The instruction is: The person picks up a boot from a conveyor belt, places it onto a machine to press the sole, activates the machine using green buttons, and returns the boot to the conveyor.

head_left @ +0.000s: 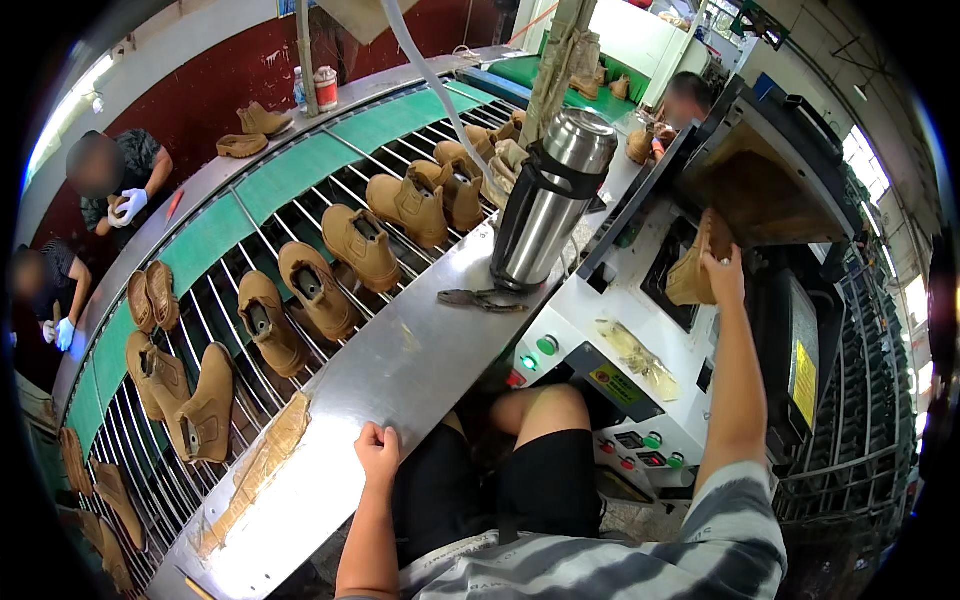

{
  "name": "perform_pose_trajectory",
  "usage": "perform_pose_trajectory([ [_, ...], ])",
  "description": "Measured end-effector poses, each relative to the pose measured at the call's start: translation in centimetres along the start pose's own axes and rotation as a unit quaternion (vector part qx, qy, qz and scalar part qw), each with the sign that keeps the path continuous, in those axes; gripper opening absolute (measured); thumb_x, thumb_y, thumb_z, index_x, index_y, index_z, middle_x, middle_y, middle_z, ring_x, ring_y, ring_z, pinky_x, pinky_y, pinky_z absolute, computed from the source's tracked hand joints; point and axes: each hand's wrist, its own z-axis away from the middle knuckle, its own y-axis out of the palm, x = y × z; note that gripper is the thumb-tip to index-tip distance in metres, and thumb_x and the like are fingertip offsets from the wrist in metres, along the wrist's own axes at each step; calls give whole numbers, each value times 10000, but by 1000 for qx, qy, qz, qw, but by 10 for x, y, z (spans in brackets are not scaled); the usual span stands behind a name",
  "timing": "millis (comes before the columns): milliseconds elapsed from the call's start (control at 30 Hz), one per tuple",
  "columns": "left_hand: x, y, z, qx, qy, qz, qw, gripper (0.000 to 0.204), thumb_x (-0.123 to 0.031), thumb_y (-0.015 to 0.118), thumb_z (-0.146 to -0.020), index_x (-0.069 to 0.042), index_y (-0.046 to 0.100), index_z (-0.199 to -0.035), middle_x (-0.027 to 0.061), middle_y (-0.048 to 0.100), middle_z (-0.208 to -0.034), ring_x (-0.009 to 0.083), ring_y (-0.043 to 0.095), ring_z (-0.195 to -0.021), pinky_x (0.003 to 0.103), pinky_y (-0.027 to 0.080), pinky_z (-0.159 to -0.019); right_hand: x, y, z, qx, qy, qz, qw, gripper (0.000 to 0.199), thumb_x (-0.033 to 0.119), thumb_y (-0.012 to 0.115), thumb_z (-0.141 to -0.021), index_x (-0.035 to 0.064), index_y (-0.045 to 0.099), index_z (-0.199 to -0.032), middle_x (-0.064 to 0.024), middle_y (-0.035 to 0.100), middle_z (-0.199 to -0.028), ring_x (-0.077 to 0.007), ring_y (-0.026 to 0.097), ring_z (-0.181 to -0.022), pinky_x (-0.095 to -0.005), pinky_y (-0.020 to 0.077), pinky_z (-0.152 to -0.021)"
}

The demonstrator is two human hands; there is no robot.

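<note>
At the right, my right hand grips a tan boot by its sole side. The boot is tilted over a dark opening in a white machine, under a raised lid. My left hand is curled into a loose fist at the near edge of the metal ledge, with nothing visible in it. Pliers lie on that ledge beside a steel thermos. Past the ledge, several tan boots stand on the rod conveyor.
A green belt runs along the far side of the rods. Brown tape covers part of the ledge at lower left. Two gloved co-workers stand at far left, another person at upper right. A wire rack rises behind the machine.
</note>
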Motion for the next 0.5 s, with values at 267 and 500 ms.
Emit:
perform_pose_trajectory([
  [267, -24, 5, 0, 26, 6, -42, 999, 261, -96, 637, -814, -43, 448, -642, -1, 515, -546, 87, 468, -519, 255, 375, -492, -82, 14, 134, -130, -29, -236, 963, 1111, 145, 744, -719, -23, -20, -1508, -236, 225, -1513, -325, 281, -1389, -382, 242, -1132],
  [500, -75, 17, 22, 296, -138, 67, 943, 436, -231, 671, -885, -34, 515, -1241, 81, 617, -1046, 208, 603, -929, 344, 504, -812, -41, 23, 197, 82, -53, -480, 872, 783, -43, 735, -679, 0, 367, -1370, -103, 488, -1305, -248, 481, -1171, -366, 364, -1032],
])
